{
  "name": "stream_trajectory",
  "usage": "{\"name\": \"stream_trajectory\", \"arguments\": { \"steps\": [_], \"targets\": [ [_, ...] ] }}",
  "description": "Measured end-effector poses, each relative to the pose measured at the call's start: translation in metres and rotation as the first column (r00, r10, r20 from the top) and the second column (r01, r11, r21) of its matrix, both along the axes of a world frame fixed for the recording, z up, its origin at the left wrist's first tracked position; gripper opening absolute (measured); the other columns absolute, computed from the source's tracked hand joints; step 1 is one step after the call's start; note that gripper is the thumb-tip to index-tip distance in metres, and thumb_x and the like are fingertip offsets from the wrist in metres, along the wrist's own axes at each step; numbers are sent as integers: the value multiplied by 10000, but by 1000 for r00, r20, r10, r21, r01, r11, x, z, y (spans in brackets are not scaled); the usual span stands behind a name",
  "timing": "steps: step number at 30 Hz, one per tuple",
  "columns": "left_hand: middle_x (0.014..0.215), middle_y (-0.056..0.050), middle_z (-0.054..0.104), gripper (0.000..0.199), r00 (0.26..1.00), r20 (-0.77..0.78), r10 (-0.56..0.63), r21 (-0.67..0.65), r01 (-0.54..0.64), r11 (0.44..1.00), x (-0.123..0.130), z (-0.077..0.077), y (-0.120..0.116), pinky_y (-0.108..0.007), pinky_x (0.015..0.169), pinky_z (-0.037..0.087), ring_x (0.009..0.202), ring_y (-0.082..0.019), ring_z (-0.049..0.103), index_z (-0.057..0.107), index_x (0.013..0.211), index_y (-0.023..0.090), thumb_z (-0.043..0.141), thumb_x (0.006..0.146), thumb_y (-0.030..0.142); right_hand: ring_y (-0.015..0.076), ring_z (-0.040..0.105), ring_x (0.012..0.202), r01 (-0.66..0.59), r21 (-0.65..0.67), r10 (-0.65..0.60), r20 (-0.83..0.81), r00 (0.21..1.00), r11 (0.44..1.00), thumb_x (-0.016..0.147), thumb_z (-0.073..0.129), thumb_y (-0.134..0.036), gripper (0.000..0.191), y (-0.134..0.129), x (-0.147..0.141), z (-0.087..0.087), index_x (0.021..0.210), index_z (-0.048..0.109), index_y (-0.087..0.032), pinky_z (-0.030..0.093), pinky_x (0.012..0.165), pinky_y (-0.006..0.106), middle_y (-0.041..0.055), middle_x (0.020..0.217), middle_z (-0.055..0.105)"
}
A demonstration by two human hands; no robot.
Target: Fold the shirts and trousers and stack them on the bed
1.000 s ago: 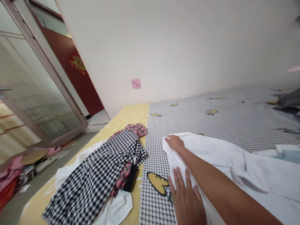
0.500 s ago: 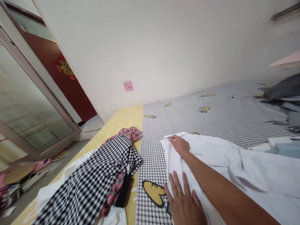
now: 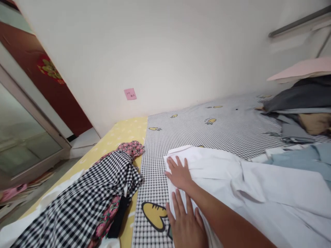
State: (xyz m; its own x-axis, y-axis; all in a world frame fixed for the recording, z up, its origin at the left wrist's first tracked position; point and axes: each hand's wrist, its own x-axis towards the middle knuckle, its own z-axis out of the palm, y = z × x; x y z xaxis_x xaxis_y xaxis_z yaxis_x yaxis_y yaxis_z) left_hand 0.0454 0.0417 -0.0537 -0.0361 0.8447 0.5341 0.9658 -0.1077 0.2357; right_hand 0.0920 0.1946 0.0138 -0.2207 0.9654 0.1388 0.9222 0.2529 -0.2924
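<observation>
A white garment (image 3: 222, 165) lies spread on the checked bed sheet, its left edge running up beside my hands. My right hand (image 3: 179, 174) rests palm down near the garment's far left corner, fingers spread. Below it, my left hand (image 3: 184, 220) lies flat along the same left edge, its fingers stretched out and partly over the sheet. Neither hand grips anything. Wrinkles and a raised fold show in the middle of the white cloth.
A black-and-white checked garment (image 3: 85, 193) lies heaped on the yellow sheet (image 3: 129, 129) at left, with pink floral cloth (image 3: 131, 148) under it. Folded dark clothes (image 3: 297, 96) and light blue cloth (image 3: 300, 160) lie at right. A wall (image 3: 165, 51) stands behind the bed.
My right hand has gone from fingers curled at the garment's far corner to lying flat on it with fingers spread. The view has turned to the right.
</observation>
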Motion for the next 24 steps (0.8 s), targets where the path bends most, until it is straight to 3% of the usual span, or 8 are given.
{"name": "stream_trajectory", "arguments": {
  "steps": [4, 8, 13, 17, 19, 21, 23, 24],
  "targets": [
    [1587, -100, 464, 490, 998, -61, -6, 5, 6, 1000, -2, 4, 4, -641, 1222, 289, 1483, -328, 407, 549, 1458, 282, 487, 982, 379, 349, 7, 1583, -39, -107, 37, -27, 999, 994, 1017, 218, -616, 712, 24, -1, 5, 1637, 235, -266, -25, 1218, 681, 12, 1723, 133],
    [1550, -135, 506, 472, 989, -148, -15, 49, 22, 999, -7, 12, 6, -647, 1181, 333, 1452, -354, 447, 590, 1426, 228, 435, 983, 284, 330, 18, 1585, -112, -100, 101, -106, 989, 989, 1010, 255, -622, 726, 8, 8, 21, 1637, 235, -256, -22, 1243, 626, 29, 1720, 156],
    [1322, -168, 702, 406, 970, -238, -39, 91, 62, 994, -18, 6, 11, -662, 1152, 343, 1353, -377, 551, 736, 1222, 170, 436, 955, 230, 339, 79, 1581, -302, -170, 238, -318, 918, 938, 969, 427, -625, 674, -62, 28, 30, 1580, 362, -348, 26, 1233, 639, 41, 1718, 193],
    [1336, -109, 706, 464, 974, -191, -121, 149, 151, 977, -21, -3, 17, -630, 1180, 318, 1394, -341, 521, 670, 1341, 280, 480, 921, 233, 294, 397, 1470, -380, -97, 283, -507, 814, 920, 904, 611, -513, 519, -134, 65, 30, 1405, 593, -381, 231, 1221, 515, 19, 1549, 523],
    [1452, -119, 619, 498, 986, -161, -41, 134, 63, 989, -18, -1, 21, -632, 1168, 329, 1423, -344, 487, 588, 1431, 281, 435, 957, 288, 247, 554, 1320, -252, 4, 207, -583, 786, 968, 887, 639, -385, 399, -158, 105, 38, 1276, 700, -322, 372, 1144, 396, 39, 1389, 647],
    [1502, -137, 565, 512, 986, -164, 9, 89, 5, 996, -15, 2, 24, -641, 1140, 358, 1409, -359, 501, 548, 1465, 261, 359, 994, 328, 231, 620, 1187, 47, 106, 26, -600, 800, 993, 882, 600, -265, 334, -167, 161, 56, 1186, 739, -272, 436, 1073, 375, 70, 1262, 691],
    [1516, -138, 548, 520, 981, -195, 4, 43, 5, 999, -14, 5, 27, -643, 1132, 367, 1405, -361, 506, 531, 1476, 256, 314, 1011, 334, 244, 606, 1173, 406, 201, -259, -508, 821, 892, 883, 539, -191, 360, -167, 222, 78, 1183, 728, -254, 412, 1079, 414, 96, 1226, 684],
    [1526, -129, 537, 519, 977, -214, 2, 22, 3, 1000, -15, 6, 28, -637, 1137, 365, 1417, -352, 493, 517, 1485, 265, 312, 1013, 337, 259, 587, 1198, 566, 230, -430, -449, 784, 792, 880, 542, -188, 387, -165, 251, 87, 1227, 705, -244, 402, 1073, 431, 116, 1266, 657]
  ]
}}
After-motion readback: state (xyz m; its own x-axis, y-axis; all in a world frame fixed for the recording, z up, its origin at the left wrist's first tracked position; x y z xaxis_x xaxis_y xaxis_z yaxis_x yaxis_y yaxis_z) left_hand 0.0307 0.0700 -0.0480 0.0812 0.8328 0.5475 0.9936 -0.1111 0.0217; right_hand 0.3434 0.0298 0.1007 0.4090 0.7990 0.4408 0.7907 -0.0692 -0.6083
